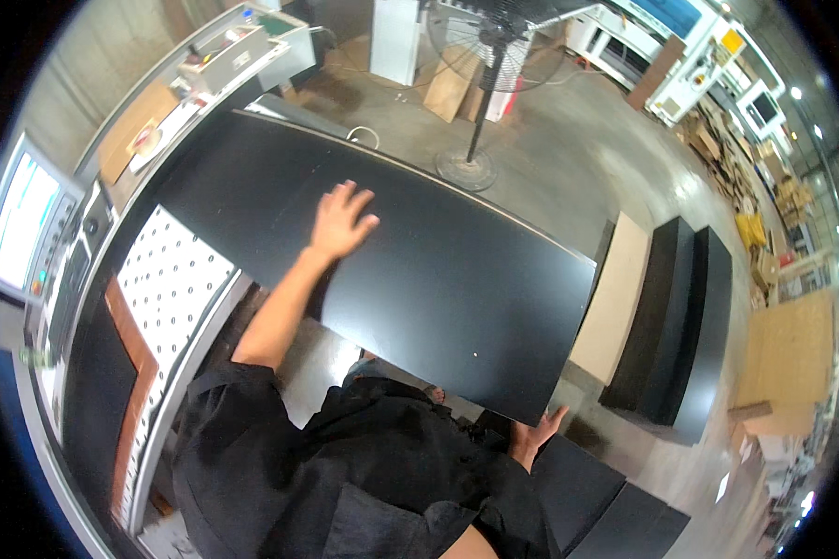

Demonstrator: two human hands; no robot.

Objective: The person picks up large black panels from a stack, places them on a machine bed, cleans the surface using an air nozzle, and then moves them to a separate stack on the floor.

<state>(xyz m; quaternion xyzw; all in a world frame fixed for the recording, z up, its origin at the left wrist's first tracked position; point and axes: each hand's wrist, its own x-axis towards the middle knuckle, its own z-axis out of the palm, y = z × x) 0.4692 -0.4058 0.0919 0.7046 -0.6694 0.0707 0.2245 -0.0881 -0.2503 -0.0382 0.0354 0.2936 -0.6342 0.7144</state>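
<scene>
Handwork: steadying a wide, glossy black rectangular panel (447,279) beside a white, black-dotted tabletop (172,284).
Resting the bare left hand (343,224) splayed and ungripped on top; placing the bare right hand (536,435) at the near right corner, partly hidden, leaving no telling whether grasping. Probably needing even pressure and good support under that corner against tipping.

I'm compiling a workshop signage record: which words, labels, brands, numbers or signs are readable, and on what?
No text is readable.
Lit screen at left: too blurred and washed out.
Blue display at upper right: too small and blurred.
Black panel under the left hand: no lettering visible.
</scene>
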